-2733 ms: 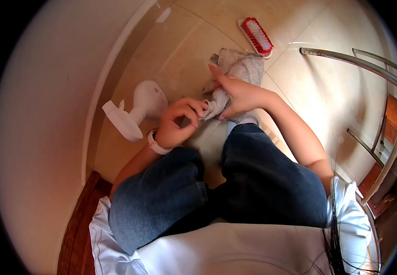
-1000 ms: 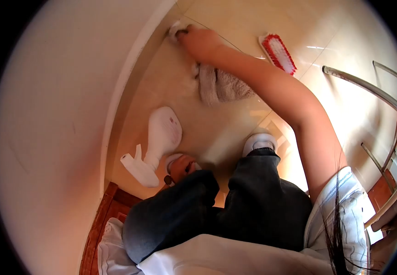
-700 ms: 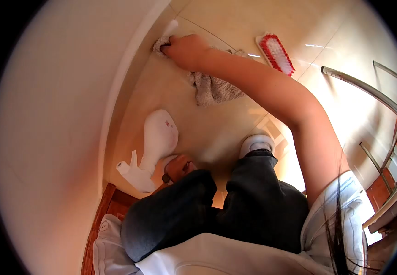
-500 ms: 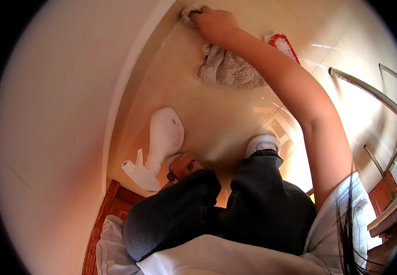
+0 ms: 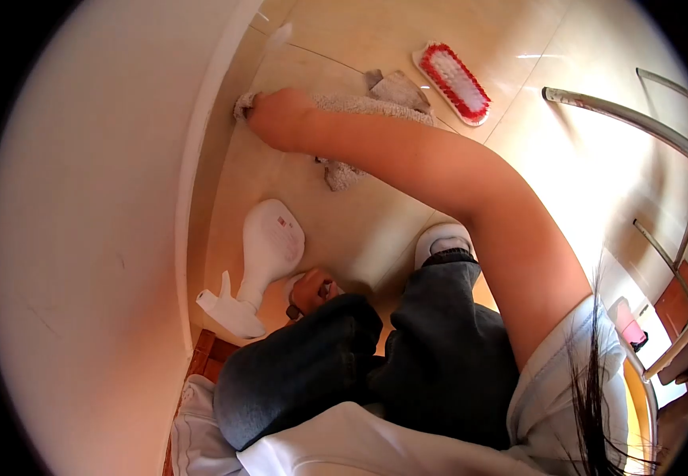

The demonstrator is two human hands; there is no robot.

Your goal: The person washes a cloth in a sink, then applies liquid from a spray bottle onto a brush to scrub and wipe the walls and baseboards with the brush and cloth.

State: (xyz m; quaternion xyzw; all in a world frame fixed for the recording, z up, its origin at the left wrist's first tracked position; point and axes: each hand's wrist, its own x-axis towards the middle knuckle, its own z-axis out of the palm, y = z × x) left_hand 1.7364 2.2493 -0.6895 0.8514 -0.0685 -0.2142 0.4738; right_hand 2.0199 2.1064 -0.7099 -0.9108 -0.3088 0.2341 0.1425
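Observation:
My right hand (image 5: 280, 119) is closed on a fluffy grey-beige cloth (image 5: 372, 107), pressing one end against the foot of the wall. The rest of the cloth trails over the floor, partly hidden behind my forearm. My left hand (image 5: 312, 291) is low beside my knee with its fingers curled; whatever may be in them is hidden. Close to that hand, a white spray bottle (image 5: 276, 238) lies on its side on the floor, its nozzle toward the wall.
An oblong white pad with a red fringed edge (image 5: 455, 83) lies on the tiles beyond the cloth. A pale wall (image 5: 98, 198) rises at the left. Metal tube legs (image 5: 630, 119) stand at the right. My shoe (image 5: 443, 242) is on the floor in the middle.
My right hand has moved along the foot of the wall toward me, dragging the cloth with it. The red-edged pad shows more fully. My left hand has hardly moved.

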